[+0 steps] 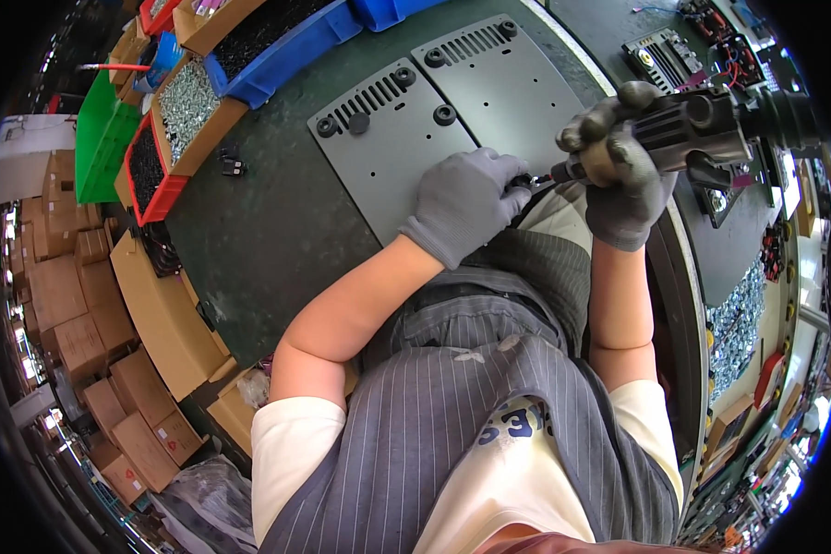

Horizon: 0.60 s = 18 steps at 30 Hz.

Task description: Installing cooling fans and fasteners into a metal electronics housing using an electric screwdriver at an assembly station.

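Observation:
Two flat grey metal plates [392, 152] [508, 88] lie side by side on the dark green table, each with a row of slots at its far edge. Black round rubber feet [444, 114] sit on them, two near the slots of each plate. My left hand [466, 203], in a grey glove, is closed over the near edge of the plates and pinches a small black rubber foot [523, 183]. My right hand [623, 171], gloved too, grips a black power screwdriver [692, 129]. Its bit points left and meets the foot at my left fingertips.
At the far left stand a blue bin [282, 55] of black parts, a cardboard box [186, 106] of silver screws and a red bin [148, 175]. Small black pieces [233, 162] lie on the table [258, 249]. Electronic assemblies [660, 60] are at the far right; cartons [74, 286] are stacked left.

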Tool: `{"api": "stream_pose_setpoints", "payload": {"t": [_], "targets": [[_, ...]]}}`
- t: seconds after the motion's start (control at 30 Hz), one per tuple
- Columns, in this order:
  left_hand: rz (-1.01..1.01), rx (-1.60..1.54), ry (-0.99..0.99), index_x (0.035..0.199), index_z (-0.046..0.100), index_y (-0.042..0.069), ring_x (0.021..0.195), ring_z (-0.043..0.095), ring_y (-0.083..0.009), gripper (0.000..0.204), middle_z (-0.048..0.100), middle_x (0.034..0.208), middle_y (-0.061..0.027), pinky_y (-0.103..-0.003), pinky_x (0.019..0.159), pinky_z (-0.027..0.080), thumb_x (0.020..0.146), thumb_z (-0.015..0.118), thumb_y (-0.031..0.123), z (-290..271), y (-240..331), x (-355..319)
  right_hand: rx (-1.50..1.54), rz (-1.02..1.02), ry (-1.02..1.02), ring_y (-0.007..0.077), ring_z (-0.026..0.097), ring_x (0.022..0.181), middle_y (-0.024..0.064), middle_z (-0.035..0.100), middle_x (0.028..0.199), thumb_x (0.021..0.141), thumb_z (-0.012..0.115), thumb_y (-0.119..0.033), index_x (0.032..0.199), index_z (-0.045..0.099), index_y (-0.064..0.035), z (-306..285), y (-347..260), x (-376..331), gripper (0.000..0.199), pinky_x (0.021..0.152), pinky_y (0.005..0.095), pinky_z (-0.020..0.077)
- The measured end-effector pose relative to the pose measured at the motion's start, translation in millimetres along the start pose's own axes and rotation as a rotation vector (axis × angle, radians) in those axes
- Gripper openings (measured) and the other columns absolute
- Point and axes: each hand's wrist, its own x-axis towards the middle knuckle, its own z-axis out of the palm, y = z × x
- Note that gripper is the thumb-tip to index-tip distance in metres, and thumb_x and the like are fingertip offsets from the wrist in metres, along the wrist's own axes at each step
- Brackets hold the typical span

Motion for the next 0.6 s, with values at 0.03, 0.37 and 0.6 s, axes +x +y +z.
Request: {"api": "stream_pose_setpoints", "payload": {"t": [0.03,0.37,0.6], "targets": [[-0.008,-0.003,0.001,0.1,0.068,0.014,0.081,0.063,-0.0275,0.028,0.065,0.087,-0.0095,-0.04,0.069,0.049,0.077,0.068,0.029,1.6,0.6,-0.4,-0.035,0.034,0.019,0.0228,0.059,0.072,0.0135,0.058,0.083,0.074,0.055,0.002,0.115,0.046,0.0002,1.5,5.0,-0.4,0.042,0.065,0.0365,0.051],[-0.066,0.062,0.03,0.09,0.066,0.014,0.079,0.062,-0.029,0.025,0.064,0.085,-0.0085,-0.042,0.068,0.049,0.078,0.065,0.035,5.6,1.6,-0.7,-0.115,0.299,-0.141,0.0221,0.059,0.072,0.01,0.055,0.082,0.068,0.062,-0.003,0.109,0.051,-0.0006,-2.4,24.9,10.3,0.043,0.062,0.034,0.0505],[-0.021,-0.01,0.035,0.096,0.066,0.013,0.073,0.062,-0.0276,0.024,0.061,0.077,-0.0102,-0.04,0.062,0.049,0.08,0.063,0.031,2.6,-3.7,2.0,-0.193,0.308,-0.263,0.0205,0.057,0.067,0.0097,0.057,0.081,0.066,0.067,-0.012,0.117,0.049,0.0012,-1.3,26.8,23.2,0.056,0.058,0.0325,0.049]]}}
